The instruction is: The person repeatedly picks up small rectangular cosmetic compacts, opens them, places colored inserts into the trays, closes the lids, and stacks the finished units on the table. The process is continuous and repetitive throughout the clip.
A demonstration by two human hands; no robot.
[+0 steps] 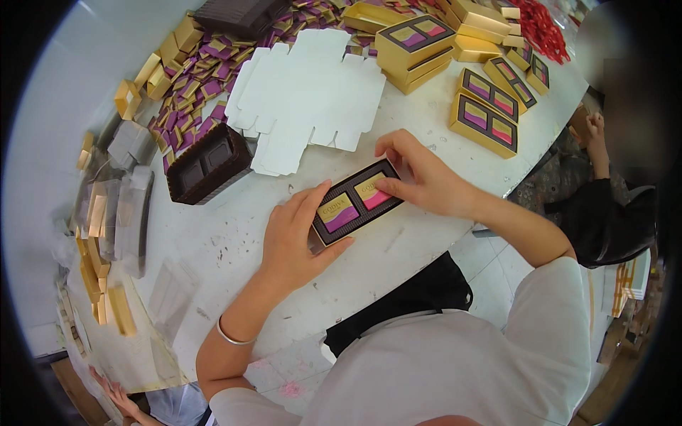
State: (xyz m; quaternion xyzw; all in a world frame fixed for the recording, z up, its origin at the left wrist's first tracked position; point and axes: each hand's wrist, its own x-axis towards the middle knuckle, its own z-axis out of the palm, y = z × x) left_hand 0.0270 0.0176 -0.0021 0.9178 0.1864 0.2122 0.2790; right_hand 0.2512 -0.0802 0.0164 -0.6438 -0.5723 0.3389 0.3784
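A small gold chocolate box (359,204) with a dark brown insert lies slantwise on the white table between my hands. Its two compartments hold flat wrapped pieces, a gold and purple one (338,213) on the left and a gold and pink one (371,192) on the right. My left hand (290,231) is closed around the left end, fingers on the far side and thumb on the near side. My right hand (425,179) grips the right end, its thumb on the pink piece and its fingers curled over the far corner.
Flat white carton blanks (312,89) lie beyond the box. A stack of dark trays (209,165) stands left of them, before a heap of purple-gold pieces (188,103). Filled gold boxes (483,126) stand at right. Other people's hands show at right (597,131) and lower left (114,392).
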